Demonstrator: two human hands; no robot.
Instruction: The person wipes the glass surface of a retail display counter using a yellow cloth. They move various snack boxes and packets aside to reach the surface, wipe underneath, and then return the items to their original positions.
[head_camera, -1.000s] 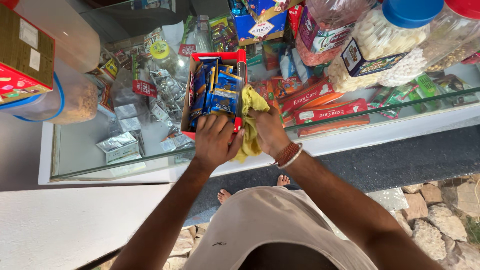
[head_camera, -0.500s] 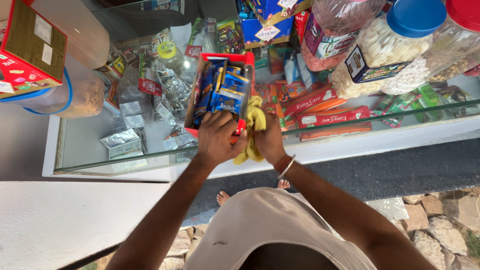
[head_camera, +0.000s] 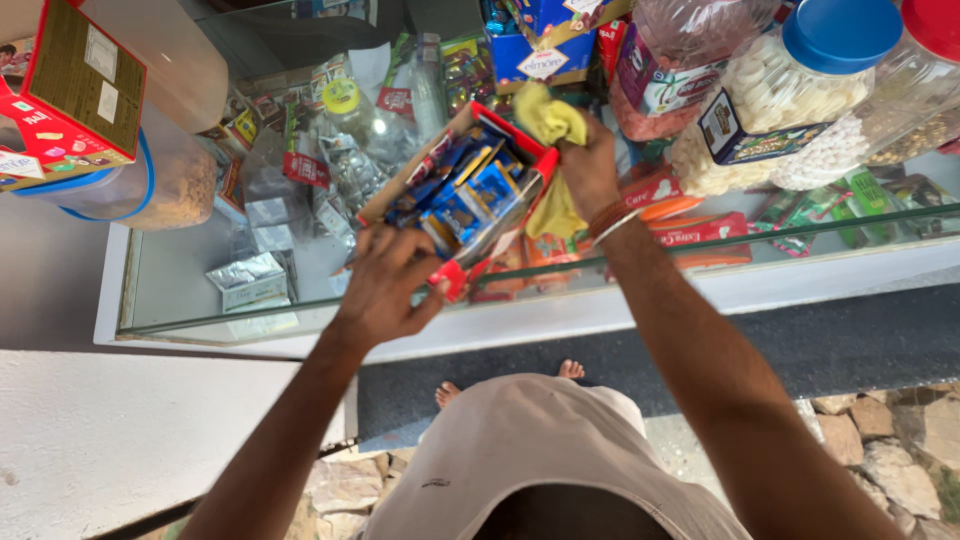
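**A:** ok so what's each hand actually doing here?

**B:** left hand (head_camera: 385, 285) is curled around the near end of a red open-top box (head_camera: 462, 190), fingers gripping the low corner. The box is tilted, far end higher, and it's packed with small blue packets (head_camera: 470, 185). Right hand (head_camera: 590, 165) is closed on a yellow cloth (head_camera: 550, 125), bunched up and pressed against the far right edge of that same box, with a tail of it hanging down below the hand. There's a band on that wrist too.

**A:** is the box sitting on anything?

**B:** looks lifted off the glass tabletop (head_camera: 640, 262) to me, held over it between the two hands, but from straight above I can't be totally sure the low corner isn't touching.

**A:** and around it?

**B:** crowded. Just right of the cloth hand there's a big clear jar with a blue lid (head_camera: 790, 100) full of pale sweets. Behind the box, a blue carton (head_camera: 545, 50). Left of it, a clear bottle with a yellow cap (head_camera: 345, 105). Far left, a red and brown cardboard box (head_camera: 75, 95) resting on a plastic tub with a blue rim (head_camera: 165, 180). Silver sachets (head_camera: 245, 280) and red flat packs (head_camera: 700, 235) show under the glass.
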